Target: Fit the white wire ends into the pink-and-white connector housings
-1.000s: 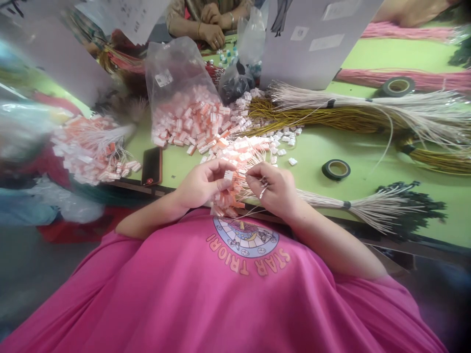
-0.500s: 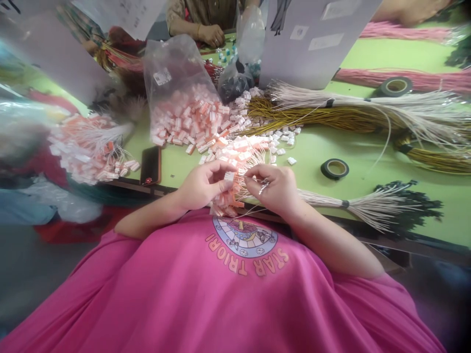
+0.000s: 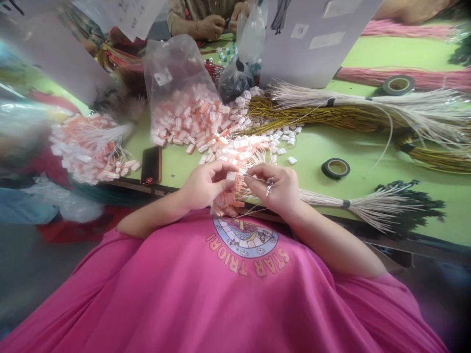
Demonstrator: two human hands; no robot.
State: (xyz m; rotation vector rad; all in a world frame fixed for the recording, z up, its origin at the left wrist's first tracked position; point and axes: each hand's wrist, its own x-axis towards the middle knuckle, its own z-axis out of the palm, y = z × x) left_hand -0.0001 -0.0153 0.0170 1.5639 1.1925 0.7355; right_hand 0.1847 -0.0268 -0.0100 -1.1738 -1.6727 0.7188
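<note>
Between the thumb and fingers of my left hand [image 3: 206, 185] is a small white connector [image 3: 231, 175]. My right hand [image 3: 277, 189] pinches a thin white wire [image 3: 247, 175] close to the connector's right side. Whether the wire tip touches the connector is too small to tell. White and orange connectors [image 3: 225, 200] with white wires lie under and between the hands. The wires run right, past my right wrist, to a taped bundle [image 3: 327, 198] with black ends.
A clear bag [image 3: 176, 63] with connectors stands behind, left of centre. A phone [image 3: 150, 165] lies left, a tape roll [image 3: 335, 168] right. Wire bundles [image 3: 312, 100] cross the back right. Across the table are a person's hands [image 3: 211, 27] beside upright panels [image 3: 312, 49].
My right hand has shifted slightly, its fingers still pinched near the connector. Across the table, the person's hands have moved, and a second hand now shows by the hanging bag.
</note>
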